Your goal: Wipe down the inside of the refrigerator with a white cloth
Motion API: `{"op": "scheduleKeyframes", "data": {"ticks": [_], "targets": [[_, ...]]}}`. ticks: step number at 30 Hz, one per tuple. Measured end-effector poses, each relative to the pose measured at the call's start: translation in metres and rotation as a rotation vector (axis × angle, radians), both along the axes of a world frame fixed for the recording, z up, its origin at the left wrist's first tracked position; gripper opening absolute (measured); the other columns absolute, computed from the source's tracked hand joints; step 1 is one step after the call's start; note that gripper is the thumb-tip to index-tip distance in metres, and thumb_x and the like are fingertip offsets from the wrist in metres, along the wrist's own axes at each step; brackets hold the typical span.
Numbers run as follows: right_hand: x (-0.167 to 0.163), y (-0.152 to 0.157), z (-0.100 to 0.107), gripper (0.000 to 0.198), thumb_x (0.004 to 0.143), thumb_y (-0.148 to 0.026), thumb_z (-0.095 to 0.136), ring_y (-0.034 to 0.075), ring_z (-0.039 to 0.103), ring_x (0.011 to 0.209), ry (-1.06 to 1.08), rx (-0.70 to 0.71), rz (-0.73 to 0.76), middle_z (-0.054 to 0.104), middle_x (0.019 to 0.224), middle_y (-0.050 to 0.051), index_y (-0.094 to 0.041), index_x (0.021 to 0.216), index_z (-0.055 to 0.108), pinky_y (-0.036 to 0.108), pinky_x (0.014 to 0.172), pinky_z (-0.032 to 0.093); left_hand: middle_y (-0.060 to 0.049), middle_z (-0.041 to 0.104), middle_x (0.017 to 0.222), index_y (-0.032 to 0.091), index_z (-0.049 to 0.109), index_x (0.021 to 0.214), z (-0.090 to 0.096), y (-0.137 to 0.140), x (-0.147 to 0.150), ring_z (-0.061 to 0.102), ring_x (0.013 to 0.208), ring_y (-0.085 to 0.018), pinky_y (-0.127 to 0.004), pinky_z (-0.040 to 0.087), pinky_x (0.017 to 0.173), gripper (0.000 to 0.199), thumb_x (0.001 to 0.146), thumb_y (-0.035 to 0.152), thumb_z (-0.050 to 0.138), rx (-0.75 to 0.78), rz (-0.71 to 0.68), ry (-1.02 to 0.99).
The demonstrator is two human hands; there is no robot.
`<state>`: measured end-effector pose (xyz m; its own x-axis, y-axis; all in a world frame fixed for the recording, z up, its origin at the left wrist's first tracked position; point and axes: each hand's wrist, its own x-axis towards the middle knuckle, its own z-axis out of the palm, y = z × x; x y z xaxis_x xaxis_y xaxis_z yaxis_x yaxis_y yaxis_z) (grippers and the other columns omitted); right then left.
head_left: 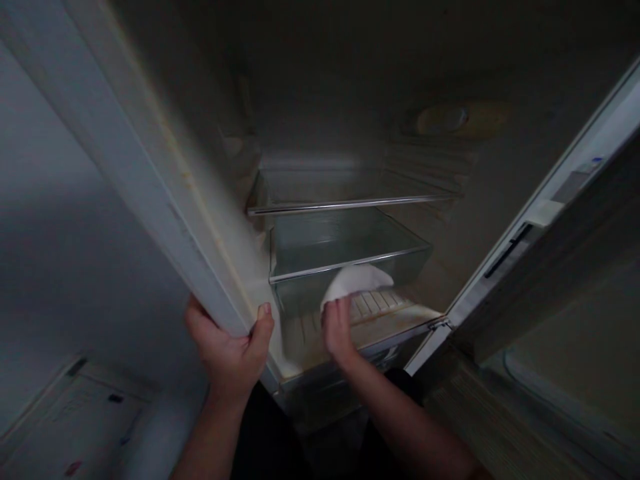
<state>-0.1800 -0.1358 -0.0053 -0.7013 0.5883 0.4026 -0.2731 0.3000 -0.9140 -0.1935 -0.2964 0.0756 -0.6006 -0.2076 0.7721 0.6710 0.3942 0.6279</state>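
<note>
An open refrigerator (200, 200) stands before me, its inside dim. Around the left front edge of its cabinet my left hand (230, 347) is closed, thumb on the inner side. My right hand (339, 330) reaches into the lowest part and holds a white cloth (356, 280), which flops over beyond the fingers, slightly blurred. Beneath the cloth lies the ribbed fridge floor (375, 304), with brownish stains along its front. Just above the cloth is the lower glass shelf (345, 240), and over that the upper glass shelf (325, 190).
The fridge door edge (510, 247) stands open on the right, with a hinge (440, 325) at its lower end. A yellowish lamp or control housing (460, 120) sits on the right inner wall. At lower left is a white box-like thing (85, 420).
</note>
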Motion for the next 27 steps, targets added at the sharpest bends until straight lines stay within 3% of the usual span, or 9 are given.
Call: {"op": "scheduleKeyframes", "data": {"ticks": [3, 6, 9, 12, 15, 18, 22, 27], "targets": [[-0.017, -0.042, 0.010, 0.066, 0.097, -0.051, 0.044, 0.034, 0.017, 0.156, -0.103, 0.251, 0.067, 0.031, 0.162, 0.019, -0.013, 0.152, 0.045, 0.057, 0.127, 0.014, -0.017, 0.054, 0.131, 0.016, 0.040, 0.136, 0.000, 0.000, -0.001, 0.057, 0.126, -0.033, -0.048, 0.047, 0.111, 0.084, 0.066, 0.039, 0.080, -0.003, -0.029, 0.037], [-0.040, -0.052, 0.021, 0.081, 0.097, -0.058, 0.045, 0.039, 0.000, 0.159, -0.234, 0.235, -0.026, 0.020, 0.167, 0.021, -0.012, 0.162, 0.028, 0.066, 0.124, 0.009, -0.014, 0.054, 0.132, 0.019, 0.039, 0.136, 0.001, 0.000, -0.001, 0.056, 0.127, -0.033, -0.050, 0.045, 0.113, 0.084, 0.066, 0.036, 0.081, -0.003, -0.041, 0.022], [-0.050, -0.015, 0.034, 0.092, 0.097, -0.060, 0.045, 0.041, -0.003, 0.158, -0.289, 0.173, -0.240, 0.013, 0.168, 0.025, -0.010, 0.166, 0.011, 0.069, 0.121, 0.014, -0.014, 0.055, 0.128, 0.018, 0.040, 0.136, 0.003, 0.000, 0.000, 0.059, 0.122, -0.032, -0.049, 0.046, 0.112, 0.083, 0.066, 0.037, 0.081, 0.006, -0.034, 0.000], [-0.042, 0.055, 0.045, 0.094, 0.100, -0.057, 0.037, 0.037, -0.009, 0.159, -0.415, 0.181, -0.555, -0.003, 0.170, 0.025, -0.004, 0.165, -0.006, 0.062, 0.124, 0.017, -0.017, 0.053, 0.132, 0.015, 0.040, 0.137, 0.003, -0.001, 0.001, 0.056, 0.127, -0.033, -0.048, 0.044, 0.114, 0.082, 0.068, 0.036, 0.079, -0.005, -0.051, -0.006], [-0.031, 0.127, 0.049, 0.089, 0.103, -0.055, 0.018, 0.032, -0.003, 0.160, -0.523, 0.118, -0.813, -0.006, 0.169, 0.026, 0.005, 0.162, -0.011, 0.047, 0.127, 0.018, -0.018, 0.051, 0.134, 0.013, 0.040, 0.139, 0.002, -0.001, 0.000, 0.054, 0.130, -0.033, -0.048, 0.043, 0.115, 0.083, 0.068, 0.034, 0.079, -0.005, -0.060, 0.025], [-0.027, 0.167, 0.047, 0.084, 0.103, -0.054, 0.001, 0.028, 0.012, 0.160, -0.540, 0.059, -0.887, 0.006, 0.169, 0.026, 0.004, 0.163, -0.006, 0.037, 0.127, 0.022, -0.018, 0.052, 0.132, 0.012, 0.042, 0.139, 0.001, 0.001, -0.001, 0.055, 0.128, -0.033, -0.048, 0.043, 0.115, 0.085, 0.066, 0.035, 0.080, 0.015, -0.052, 0.062], [-0.035, 0.161, 0.042, 0.080, 0.102, -0.050, -0.006, 0.026, 0.013, 0.160, -0.545, -0.027, -0.896, 0.009, 0.170, 0.022, 0.001, 0.165, -0.003, 0.037, 0.126, 0.025, -0.017, 0.054, 0.130, 0.014, 0.042, 0.138, 0.002, 0.002, 0.000, 0.057, 0.125, -0.032, -0.048, 0.044, 0.114, 0.084, 0.066, 0.037, 0.079, 0.009, -0.036, 0.040], [-0.047, 0.119, 0.032, 0.077, 0.099, -0.036, -0.013, 0.032, 0.014, 0.159, -0.615, -0.159, -0.783, 0.009, 0.167, 0.030, 0.009, 0.161, -0.006, 0.053, 0.125, 0.026, -0.017, 0.053, 0.133, 0.017, 0.041, 0.139, 0.004, 0.003, 0.003, 0.057, 0.127, -0.030, -0.046, 0.045, 0.113, 0.083, 0.068, 0.037, 0.078, 0.011, -0.045, 0.018]]}}
